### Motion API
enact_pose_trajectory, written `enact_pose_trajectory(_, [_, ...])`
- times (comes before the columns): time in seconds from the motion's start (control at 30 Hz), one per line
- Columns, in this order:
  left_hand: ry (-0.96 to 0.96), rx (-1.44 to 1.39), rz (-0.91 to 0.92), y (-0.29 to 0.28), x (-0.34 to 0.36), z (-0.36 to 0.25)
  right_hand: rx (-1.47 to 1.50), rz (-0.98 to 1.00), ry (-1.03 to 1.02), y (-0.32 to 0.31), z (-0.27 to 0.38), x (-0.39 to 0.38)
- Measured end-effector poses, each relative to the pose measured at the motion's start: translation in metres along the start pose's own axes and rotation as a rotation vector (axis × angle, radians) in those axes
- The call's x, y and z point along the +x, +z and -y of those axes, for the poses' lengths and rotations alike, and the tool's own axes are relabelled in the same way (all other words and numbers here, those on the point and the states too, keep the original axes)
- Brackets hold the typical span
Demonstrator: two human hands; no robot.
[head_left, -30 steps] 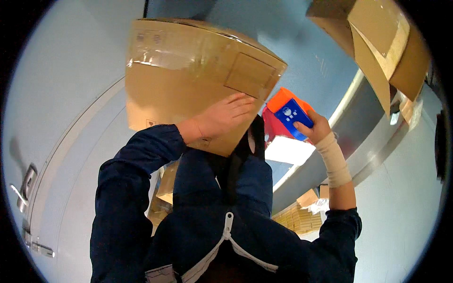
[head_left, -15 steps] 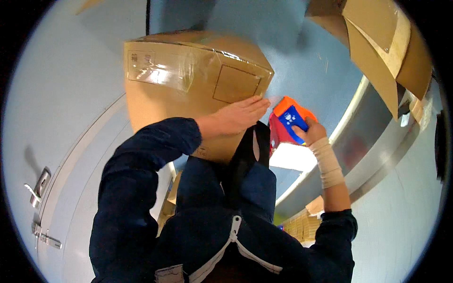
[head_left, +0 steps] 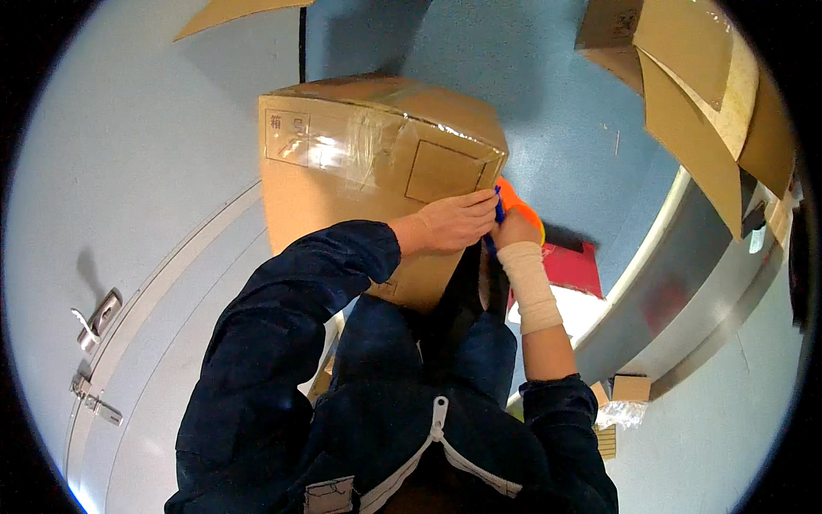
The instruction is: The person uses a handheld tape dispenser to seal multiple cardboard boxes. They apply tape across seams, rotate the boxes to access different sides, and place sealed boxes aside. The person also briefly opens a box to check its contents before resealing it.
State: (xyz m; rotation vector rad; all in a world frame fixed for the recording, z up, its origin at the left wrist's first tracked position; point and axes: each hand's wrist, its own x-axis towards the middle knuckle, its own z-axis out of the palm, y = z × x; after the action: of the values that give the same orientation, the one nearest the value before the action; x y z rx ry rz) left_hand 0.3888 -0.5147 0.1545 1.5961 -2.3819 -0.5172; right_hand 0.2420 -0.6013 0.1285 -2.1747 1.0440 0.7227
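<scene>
Cardboard box: a large brown carton [head_left: 334, 201] in front of the person, by the thighs, tilted so that its printed side faces upward.
Tape laid: glossy clear tape [head_left: 364, 150] runs across the upper part of that side, and shiny strips show along the far edge, so this stretch looks covered.
Still unsettled: the dispenser is at the box's right edge, so work on that edge seems unfinished; the underside and far sides are hidden.
Tape dispenser: orange and blue [head_left: 511, 195], right beside the right edge of the box, partly covered by the fingers.
Left hand: laid out flat [head_left: 461, 223] against the box, fingers side by side, the tips meeting the dispenser; the thumb is hidden.
Right hand: curled closed around the dispenser [head_left: 517, 230]; a beige wrap [head_left: 531, 287] covers the wrist.
Surface: blue-grey floor [head_left: 556, 94] beyond the box; what bears the box's weight cannot be seen.
Right side: a red flat piece [head_left: 572, 267] near the right hand, a dark metal side [head_left: 676, 257], and an open carton [head_left: 689, 111] with flaps hanging.
Left side: a pale door with a silver lever handle [head_left: 104, 315]; above it, a cardboard flap [head_left: 244, 12].
Lower right: a small carton [head_left: 632, 388] and crumpled clear plastic [head_left: 622, 415].
</scene>
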Motion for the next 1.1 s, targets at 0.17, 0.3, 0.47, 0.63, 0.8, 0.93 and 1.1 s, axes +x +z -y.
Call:
enact_pose_trajectory(0.17, [-0.108, 0.055, -0.114, -0.015, 0.028, 0.029, 0.105, 0.038, 0.209, -0.031, -0.024, -0.022])
enact_pose_trajectory(0.3, [-0.207, 0.034, -0.223, -0.035, 0.042, 0.059, 0.314, -0.186, 0.237, -0.050, -0.043, -0.052])
enact_pose_trajectory(0.47, [-0.195, -0.154, -0.139, -0.036, 0.032, 0.042, 0.720, -0.448, 0.157, -0.080, -0.037, -0.098])
enact_pose_trajectory(0.63, [-0.664, -1.139, -0.145, -0.063, 0.001, 0.013, 0.979, -0.434, 0.022, -0.080, 0.017, -0.146])
enact_pose_trajectory(0.8, [-0.765, -1.829, 0.288, -0.123, -0.056, 0.028, 1.021, -0.380, -0.050, -0.048, 0.075, -0.179])
enact_pose_trajectory(0.93, [-0.768, -1.828, 0.367, -0.139, -0.095, 0.049, 1.161, -0.396, -0.078, -0.022, 0.122, -0.187])
enact_pose_trajectory(1.1, [-0.941, -1.572, 0.283, -0.140, -0.112, 0.063, 1.273, -0.472, -0.174, 0.001, 0.167, -0.172])
